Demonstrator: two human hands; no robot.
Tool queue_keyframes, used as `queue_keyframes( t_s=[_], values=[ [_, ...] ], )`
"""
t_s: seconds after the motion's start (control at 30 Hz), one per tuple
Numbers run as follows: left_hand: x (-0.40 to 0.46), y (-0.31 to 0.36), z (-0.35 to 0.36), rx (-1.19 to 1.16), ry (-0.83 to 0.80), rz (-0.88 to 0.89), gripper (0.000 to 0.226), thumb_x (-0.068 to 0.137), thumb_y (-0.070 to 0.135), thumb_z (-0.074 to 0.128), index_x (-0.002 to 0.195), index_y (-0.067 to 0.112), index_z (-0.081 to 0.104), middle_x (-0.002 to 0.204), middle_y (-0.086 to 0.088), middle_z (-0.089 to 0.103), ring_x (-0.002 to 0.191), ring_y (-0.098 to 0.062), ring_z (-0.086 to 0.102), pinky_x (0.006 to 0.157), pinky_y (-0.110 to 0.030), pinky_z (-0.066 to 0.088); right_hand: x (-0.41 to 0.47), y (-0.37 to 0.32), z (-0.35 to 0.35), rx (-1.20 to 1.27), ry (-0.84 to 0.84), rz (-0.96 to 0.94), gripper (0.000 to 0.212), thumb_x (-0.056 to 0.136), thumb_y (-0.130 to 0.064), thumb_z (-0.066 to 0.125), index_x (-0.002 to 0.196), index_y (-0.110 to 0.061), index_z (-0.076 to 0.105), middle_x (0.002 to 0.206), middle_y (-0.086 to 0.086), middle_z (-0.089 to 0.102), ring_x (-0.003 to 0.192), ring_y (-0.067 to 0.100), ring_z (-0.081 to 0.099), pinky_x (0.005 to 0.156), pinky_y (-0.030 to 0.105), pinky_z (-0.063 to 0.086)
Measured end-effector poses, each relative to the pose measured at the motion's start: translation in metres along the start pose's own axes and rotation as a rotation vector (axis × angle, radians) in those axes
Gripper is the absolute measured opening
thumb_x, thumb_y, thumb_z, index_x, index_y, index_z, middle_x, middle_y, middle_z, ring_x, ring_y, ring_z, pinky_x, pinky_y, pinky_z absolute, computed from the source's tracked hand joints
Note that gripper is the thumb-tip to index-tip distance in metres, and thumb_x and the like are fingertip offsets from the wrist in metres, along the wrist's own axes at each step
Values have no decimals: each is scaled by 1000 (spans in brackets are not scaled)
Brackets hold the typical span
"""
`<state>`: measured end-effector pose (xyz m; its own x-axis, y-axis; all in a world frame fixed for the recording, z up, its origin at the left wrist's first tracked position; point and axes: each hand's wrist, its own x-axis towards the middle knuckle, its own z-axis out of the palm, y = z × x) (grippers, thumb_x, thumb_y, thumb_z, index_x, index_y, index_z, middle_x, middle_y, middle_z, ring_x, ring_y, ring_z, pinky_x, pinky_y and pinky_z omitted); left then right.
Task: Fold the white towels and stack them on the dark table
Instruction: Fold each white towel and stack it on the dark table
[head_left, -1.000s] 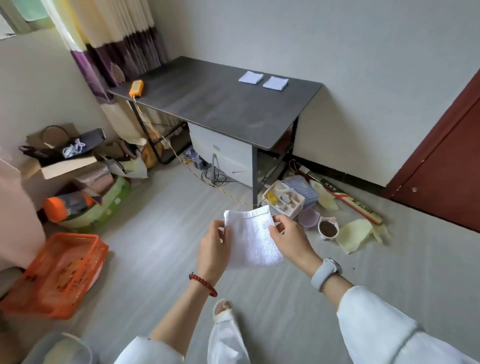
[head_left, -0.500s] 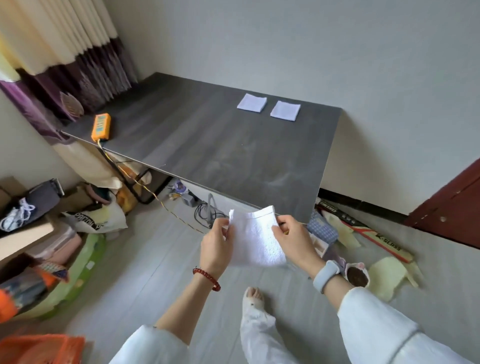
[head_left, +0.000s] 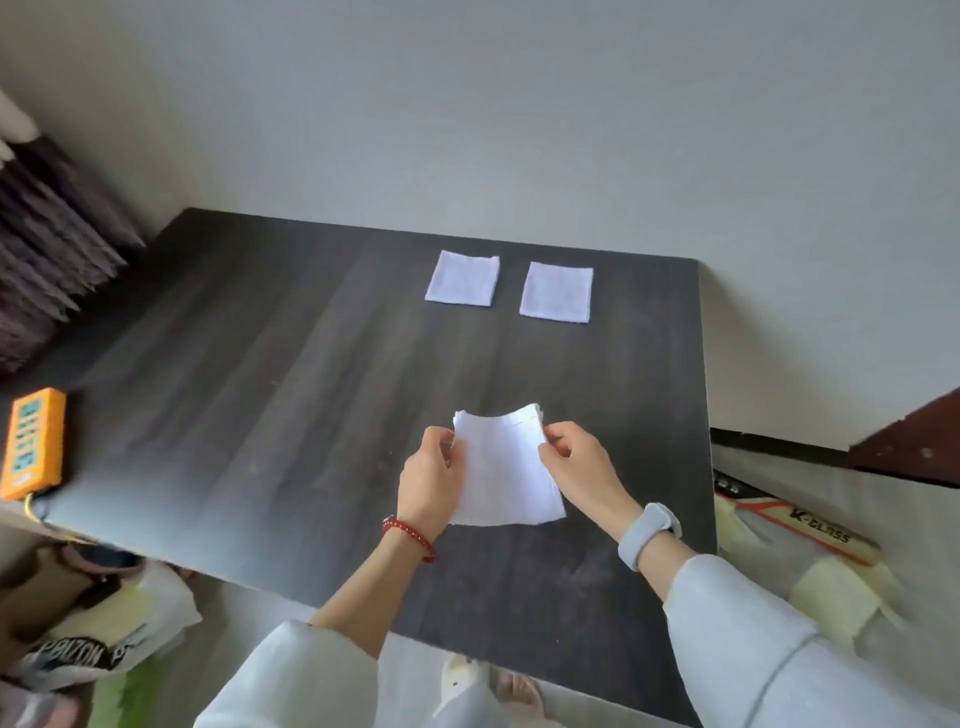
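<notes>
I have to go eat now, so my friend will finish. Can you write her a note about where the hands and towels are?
Left hand pinches the left edge of a white towel; right hand pinches its right edge. The towel is held over the near part of the dark table.
Done: two folded towels, one on the left and one on the right, lie side by side at the far edge, apart, not stacked.
Left: finish this towel's folding, then stack all three.

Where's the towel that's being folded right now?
In the head view, the towel is held above the near part of the dark table, pinched between the left hand and right hand, nearer than the two folded towels.
</notes>
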<state>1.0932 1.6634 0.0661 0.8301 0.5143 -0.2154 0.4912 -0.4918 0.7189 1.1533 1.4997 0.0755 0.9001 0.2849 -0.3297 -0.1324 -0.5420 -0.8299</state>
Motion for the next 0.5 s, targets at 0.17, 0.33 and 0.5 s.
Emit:
queue_keyframes(
  t_s=[0.17, 0.33, 0.5],
  values=[
    [107, 47, 17, -7, -96, 100, 19, 95, 28, 43, 105, 13, 49, 83, 6, 56, 79, -21, 56, 71, -34, 47, 90, -18, -29, 29, 163, 11, 22, 93, -18, 46, 113, -14, 54, 98, -3, 59, 92, 17, 57, 81, 31, 46],
    [225, 93, 49, -7, -179, 175, 19, 97, 27, 40, 106, 13, 48, 86, 4, 55, 79, -20, 54, 68, -30, 42, 195, -29, -53, 31, 312, 54, 25, 95, -18, 44, 118, -11, 52, 105, 0, 58, 94, 18, 56, 79, 30, 46],
    [312, 112, 86, -19, -209, 170, 19, 97, 28, 37, 103, 13, 47, 86, 2, 56, 78, -20, 52, 66, -29, 39, 281, -26, -65, 19, 383, 79, 25, 95, -17, 42, 117, -11, 52, 103, -1, 57, 91, 17, 55, 77, 29, 45]
  ],
)
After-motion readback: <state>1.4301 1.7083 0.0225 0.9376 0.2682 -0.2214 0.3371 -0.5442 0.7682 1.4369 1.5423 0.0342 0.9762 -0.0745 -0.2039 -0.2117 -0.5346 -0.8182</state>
